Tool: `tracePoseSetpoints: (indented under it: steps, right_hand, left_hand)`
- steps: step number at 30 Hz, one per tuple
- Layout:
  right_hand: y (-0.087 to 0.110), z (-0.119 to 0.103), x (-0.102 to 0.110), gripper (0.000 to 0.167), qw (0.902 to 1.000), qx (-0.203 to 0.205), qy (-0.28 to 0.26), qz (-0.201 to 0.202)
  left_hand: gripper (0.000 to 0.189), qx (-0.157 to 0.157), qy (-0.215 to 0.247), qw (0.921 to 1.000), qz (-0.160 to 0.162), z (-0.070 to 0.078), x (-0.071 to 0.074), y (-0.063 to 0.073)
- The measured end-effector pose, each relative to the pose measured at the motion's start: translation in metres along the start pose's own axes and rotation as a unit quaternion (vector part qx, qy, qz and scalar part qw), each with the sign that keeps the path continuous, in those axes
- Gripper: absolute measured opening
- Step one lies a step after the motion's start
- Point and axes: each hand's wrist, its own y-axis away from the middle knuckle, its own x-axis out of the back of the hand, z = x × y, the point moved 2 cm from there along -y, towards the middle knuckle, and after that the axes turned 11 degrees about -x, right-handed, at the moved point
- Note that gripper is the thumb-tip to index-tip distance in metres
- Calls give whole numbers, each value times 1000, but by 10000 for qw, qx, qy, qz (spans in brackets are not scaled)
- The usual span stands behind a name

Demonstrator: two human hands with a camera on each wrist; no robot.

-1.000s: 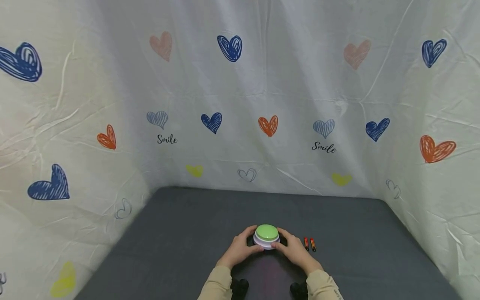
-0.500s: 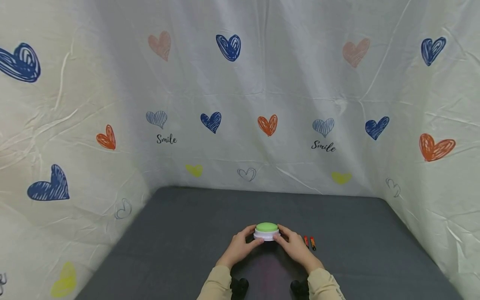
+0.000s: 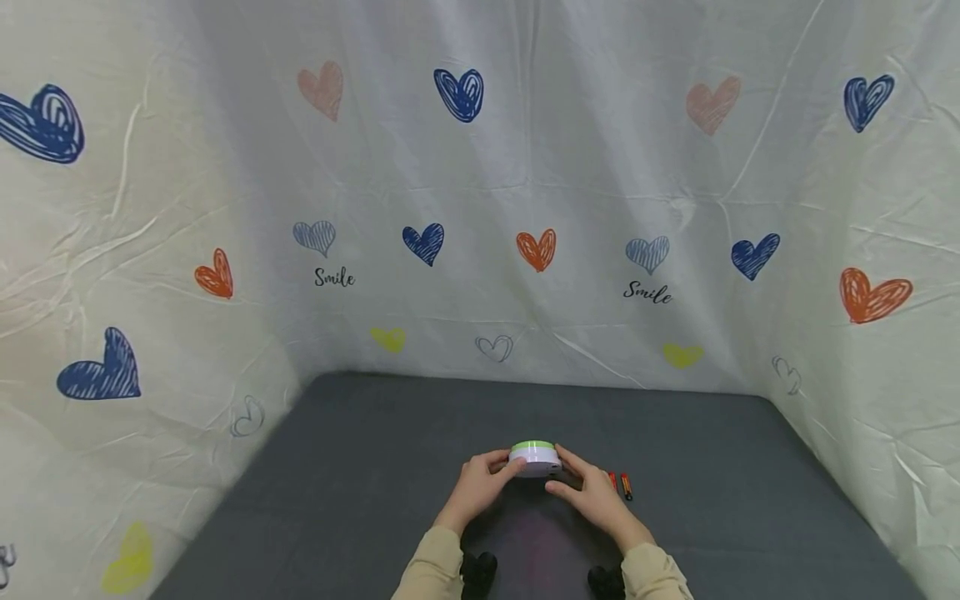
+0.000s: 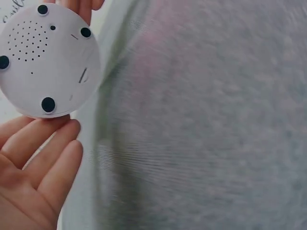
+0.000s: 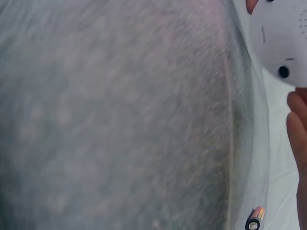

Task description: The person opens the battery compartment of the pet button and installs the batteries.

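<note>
A round push button (image 3: pixel 535 460) with a green cap and a white base is held up over the dark table, tilted so its base faces the person. My left hand (image 3: pixel 474 492) grips its left side, thumb in front and fingers behind. My right hand (image 3: pixel 594 502) touches the right rim with its fingers, thumb spread away below. The left wrist view shows the white underside (image 4: pixel 60 60) with small speaker holes, several black feet and a narrow slot. Part of that base (image 5: pixel 278 38) also appears in the right wrist view.
Two red-and-black batteries lie just right of my right hand, the nearer one partly hidden by it and the other battery (image 3: pixel 626 487) in full sight. A dark grey cloth covers the table (image 3: pixel 375 450). White curtains (image 3: pixel 480 167) printed with hearts enclose it.
The push button has tipped back and risen slightly, its green cap turning away and its base toward the person. My right thumb has come off the front of the base.
</note>
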Motion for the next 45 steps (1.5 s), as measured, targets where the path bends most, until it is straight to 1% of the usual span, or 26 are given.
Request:
tracePoseSetpoints:
  steps: [2, 7, 11, 15, 17, 20, 24, 27, 29, 32, 34, 35, 36, 38, 41, 45]
  right_hand:
    - [1, 0, 1, 68, 9998, 92, 152, 51]
    - [4, -3, 2, 76, 9975, 377, 527, 286]
    - [4, -7, 2, 86, 9964, 449, 579, 427]
    - [4, -9, -1, 99, 9963, 351, 663, 428]
    - [4, -10, -2, 103, 9959, 285, 754, 414]
    - [4, -11, -4, 104, 9952, 270, 837, 429]
    - [3, -12, -5, 101, 9931, 446, 917, 579]
    - [2, -11, -6, 97, 9914, 532, 969, 693]
    - [2, -9, -7, 95, 9916, 523, 956, 690]
    - [2, -7, -7, 93, 9943, 401, 805, 572]
    - [3, -6, -7, 92, 9956, 367, 704, 499]
    - [4, -5, -8, 92, 9959, 362, 669, 480]
    - [4, -5, -8, 92, 9963, 357, 627, 473]
    - [4, -5, -8, 93, 9967, 364, 550, 466]
    - [5, -5, -9, 94, 9973, 371, 461, 438]
    - [5, -6, -10, 95, 9985, 341, 309, 311]
  left_hand:
    - [60, 54, 4, 9999, 111, 3, 2, 0]
    - [57, 378, -59, 9987, 332, 8, 5, -3]
    - [62, 663, 153, 9969, 389, 11, 6, -4]
    - [65, 852, 355, 9952, 319, 14, 5, -4]
    - [65, 912, 405, 9947, 263, 15, 4, -4]
    - [66, 951, 492, 9941, 195, 17, 3, -2]
    - [69, 992, 562, 9935, 56, 17, 2, 0]
    - [69, 880, 482, 9949, -137, 16, 1, 1]
    - [64, 706, 291, 9966, -320, 15, 0, 2]
    - [55, 300, -82, 9976, -617, 12, -1, 4]
    - [51, 69, -151, 9968, -780, 10, -2, 5]
    - [53, -47, -160, 9964, -832, 9, -3, 6]
    - [56, -182, -129, 9960, -865, 8, -3, 6]
    - [68, -311, 48, 9954, -901, 6, -4, 8]
    - [85, -370, 213, 9952, -877, 2, -5, 9]
    - [97, -361, 372, 9956, -784, -2, -6, 10]
